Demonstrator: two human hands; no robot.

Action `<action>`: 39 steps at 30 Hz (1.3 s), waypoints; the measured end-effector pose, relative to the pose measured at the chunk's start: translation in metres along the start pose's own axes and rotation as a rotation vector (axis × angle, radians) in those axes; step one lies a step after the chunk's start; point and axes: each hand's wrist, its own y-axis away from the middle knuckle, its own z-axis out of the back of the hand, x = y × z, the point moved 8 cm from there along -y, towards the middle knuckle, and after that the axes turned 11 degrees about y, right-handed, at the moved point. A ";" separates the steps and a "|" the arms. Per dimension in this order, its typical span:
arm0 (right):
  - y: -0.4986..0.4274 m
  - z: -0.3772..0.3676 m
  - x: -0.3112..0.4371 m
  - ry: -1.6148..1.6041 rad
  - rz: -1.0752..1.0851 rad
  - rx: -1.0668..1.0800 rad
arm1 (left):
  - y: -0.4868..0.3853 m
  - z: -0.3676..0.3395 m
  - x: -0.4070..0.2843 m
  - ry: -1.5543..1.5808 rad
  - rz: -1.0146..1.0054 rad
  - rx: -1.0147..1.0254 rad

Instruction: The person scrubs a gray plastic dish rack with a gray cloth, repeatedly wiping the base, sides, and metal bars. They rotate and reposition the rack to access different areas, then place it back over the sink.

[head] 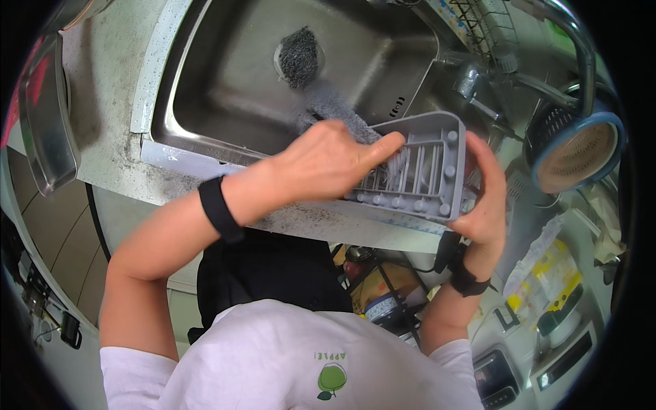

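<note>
My left hand is closed on a grey fuzzy cloth, pressed against the slatted inside of a grey plastic rack. One end of the cloth trails over the sink and looks blurred. My right hand grips the rack's right end, thumb below and fingers around the outer side. The rack is tilted over the front edge of a stainless steel sink. A dark grey, speckled bundle lies over the sink's drain. My left palm and part of the cloth under it are hidden.
A metal tray leans at the left of the stained counter. At the right are a faucet, a blue-rimmed colander, a wire rack and a yellow-and-white plastic bag. A shelf with dishes lies below the counter.
</note>
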 end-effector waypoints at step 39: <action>0.006 0.000 0.009 0.028 0.090 0.039 | 0.030 -0.027 0.025 0.187 0.048 -0.127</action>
